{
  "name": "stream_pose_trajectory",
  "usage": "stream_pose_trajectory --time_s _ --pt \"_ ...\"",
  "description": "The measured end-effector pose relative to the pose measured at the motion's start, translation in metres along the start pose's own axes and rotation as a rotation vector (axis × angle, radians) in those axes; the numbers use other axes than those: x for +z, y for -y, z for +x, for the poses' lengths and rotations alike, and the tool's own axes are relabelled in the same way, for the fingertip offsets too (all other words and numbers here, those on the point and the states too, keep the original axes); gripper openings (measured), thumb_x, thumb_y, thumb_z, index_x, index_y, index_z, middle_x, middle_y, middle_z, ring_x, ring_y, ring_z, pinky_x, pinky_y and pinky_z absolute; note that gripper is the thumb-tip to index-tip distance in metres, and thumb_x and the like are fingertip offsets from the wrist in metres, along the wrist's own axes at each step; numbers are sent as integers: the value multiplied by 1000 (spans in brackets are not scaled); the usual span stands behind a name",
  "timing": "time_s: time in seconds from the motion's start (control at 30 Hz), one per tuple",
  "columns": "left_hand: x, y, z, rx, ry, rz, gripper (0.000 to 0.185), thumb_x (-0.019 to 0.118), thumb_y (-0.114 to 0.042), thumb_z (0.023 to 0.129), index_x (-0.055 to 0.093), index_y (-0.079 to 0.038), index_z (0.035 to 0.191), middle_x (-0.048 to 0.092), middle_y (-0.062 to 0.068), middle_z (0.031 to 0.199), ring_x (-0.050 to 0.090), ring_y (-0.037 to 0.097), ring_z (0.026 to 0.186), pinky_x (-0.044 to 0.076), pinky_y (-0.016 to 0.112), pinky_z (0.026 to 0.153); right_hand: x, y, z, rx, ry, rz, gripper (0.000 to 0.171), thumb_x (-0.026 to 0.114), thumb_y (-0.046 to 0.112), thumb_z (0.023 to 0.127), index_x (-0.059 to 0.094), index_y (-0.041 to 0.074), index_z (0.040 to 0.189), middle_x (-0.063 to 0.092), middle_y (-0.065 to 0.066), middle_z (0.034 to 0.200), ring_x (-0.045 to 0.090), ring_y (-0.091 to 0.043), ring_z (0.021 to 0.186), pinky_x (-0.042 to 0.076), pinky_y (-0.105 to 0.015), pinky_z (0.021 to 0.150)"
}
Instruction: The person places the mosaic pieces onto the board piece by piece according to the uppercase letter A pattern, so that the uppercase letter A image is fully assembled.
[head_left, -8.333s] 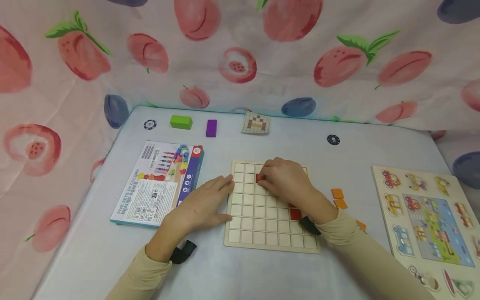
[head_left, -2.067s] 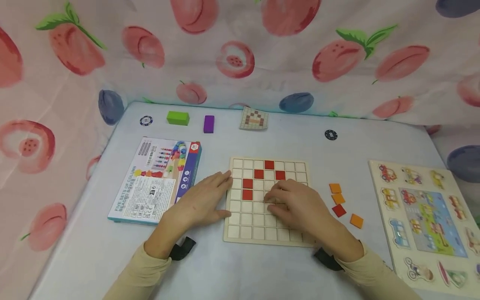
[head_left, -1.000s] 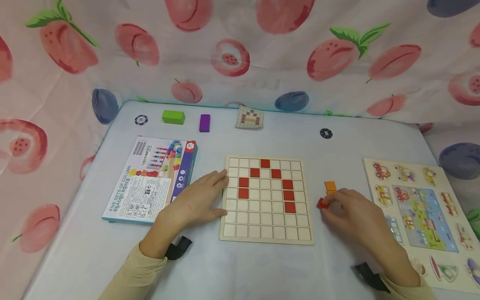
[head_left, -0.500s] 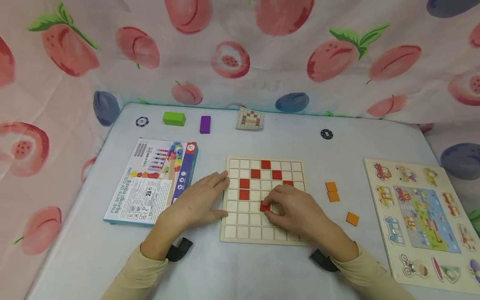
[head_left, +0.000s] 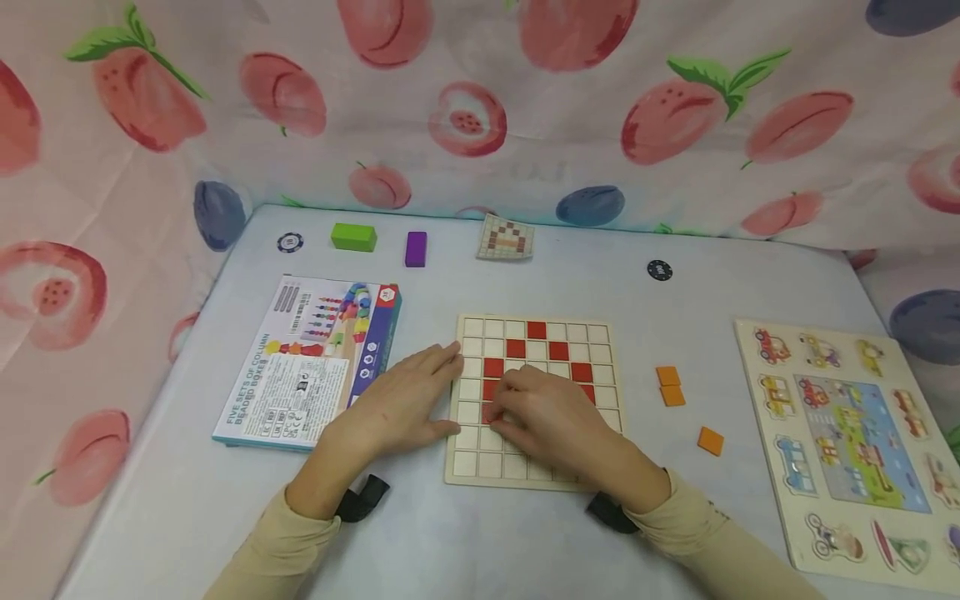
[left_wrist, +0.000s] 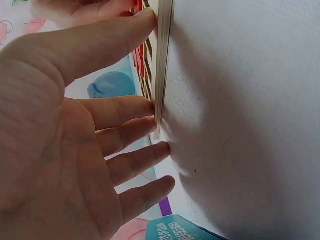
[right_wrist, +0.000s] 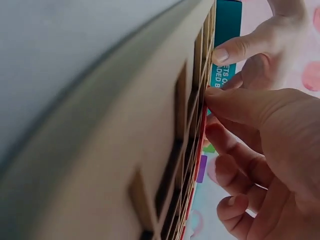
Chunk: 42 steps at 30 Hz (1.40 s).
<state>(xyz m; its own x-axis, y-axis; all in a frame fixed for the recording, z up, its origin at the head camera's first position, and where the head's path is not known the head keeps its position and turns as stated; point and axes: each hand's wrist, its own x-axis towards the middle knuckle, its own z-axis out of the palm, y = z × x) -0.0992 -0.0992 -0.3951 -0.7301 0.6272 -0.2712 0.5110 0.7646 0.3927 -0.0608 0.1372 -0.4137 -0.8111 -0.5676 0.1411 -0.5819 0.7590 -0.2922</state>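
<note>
Bead box: a flat printed box [head_left: 307,362] lies on the table [head_left: 465,542] at the left, its right edge just beside the left hand; its teal corner shows in the left wrist view [left_wrist: 175,229].
Far row: along the far edge, from left, a striped chip [head_left: 289,242], a green block [head_left: 354,237], a purple block [head_left: 416,248] and a small pattern card [head_left: 507,238].
Left hand: the left hand [head_left: 397,406] lies flat on the table, fingers straight and spread, their tips pressed against the left edge of the grid board [head_left: 480,462]; it grips nothing.
Grid board: a pale wooden board of square cells, near the middle of the table; red tiles [head_left: 536,330] sit in its far rows.
Right hand: the right hand [head_left: 551,417] rests on the board, fingers bent down over a red tile [head_left: 491,411] in the left part of the grid; whether they pinch it or only press it, I cannot tell.
Hands: close together, not touching.
Loose tiles: three orange tiles [head_left: 670,385] lie right of the board.
Dark chip: a dark chip [head_left: 659,270] lies farther back.
Vehicle puzzle: a picture puzzle [head_left: 847,433] lies at the right edge.
</note>
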Motion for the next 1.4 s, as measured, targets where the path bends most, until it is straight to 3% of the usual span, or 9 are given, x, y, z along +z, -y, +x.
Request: stream_pose_trajectory --time_s 0.17,0.3,0.47,0.67,0.77,0.87,1.0,1.13,1.4 --pt "1 0 1 -2 0 3 88 83 -39 93 43 -3 162 31 13 177 32 37 163 32 53 135 -5 -3 -4 13 25 5 6 87 28 89 84 24 93 76 12 96 70 -8 89 61 -23 73" --pt "1 -1 1 0 3 -3 88 82 -39 93 42 -2 162 31 14 176 32 38 163 31 53 135 -15 -15 -17 83 19 24 8 84 30 91 83 27 98 78 12 101 72 -9 96 64 -29 79" --pt "1 -1 1 0 7 -1 88 82 -39 93 41 -2 163 30 14 177 31 38 163 31 53 135 -31 -51 -47 283 -60 15 13 82 29 93 81 24 105 77 4 109 72 -18 102 64 -40 83" --pt "0 0 0 -6 12 6 89 82 -38 93 41 -2 163 30 14 177 31 38 163 32 53 135 -53 -96 -85 619 -61 -99 34 77 38 95 76 14 118 74 -11 109 65 -25 87 49 -31 61" --pt "0 1 0 -8 11 5 89 83 -38 92 42 -2 162 31 14 177 32 38 163 33 54 134 -57 -113 -96 721 -21 -152 43 76 44 94 74 10 121 73 -16 108 66 -26 83 46 -27 54" --pt "1 0 1 -7 8 2 89 83 -39 92 42 -2 162 31 14 176 32 38 163 33 54 134 -58 -122 -103 727 17 -154 41 75 39 94 74 8 120 72 -16 106 63 -22 74 43 -25 49" --pt "0 -1 1 -1 3 2 89 83 -39 92 42 -2 162 32 14 176 33 38 163 33 54 134 -59 -126 -109 682 31 -110 38 78 28 93 73 10 125 71 -16 110 60 -22 78 43 -24 54" --pt "1 -1 1 3 -5 0 88 83 -38 92 43 -2 162 32 14 176 33 38 163 33 54 134 -62 -126 -112 677 31 -98 39 81 28 91 74 10 125 72 -16 115 62 -24 85 43 -24 59" --pt "0 0 1 4 -3 -5 88 83 -38 92 42 -2 162 31 15 176 32 40 163 32 55 134 -61 -109 -97 590 -39 -86 33 82 29 91 79 11 118 76 -10 108 61 -22 82 42 -25 60"
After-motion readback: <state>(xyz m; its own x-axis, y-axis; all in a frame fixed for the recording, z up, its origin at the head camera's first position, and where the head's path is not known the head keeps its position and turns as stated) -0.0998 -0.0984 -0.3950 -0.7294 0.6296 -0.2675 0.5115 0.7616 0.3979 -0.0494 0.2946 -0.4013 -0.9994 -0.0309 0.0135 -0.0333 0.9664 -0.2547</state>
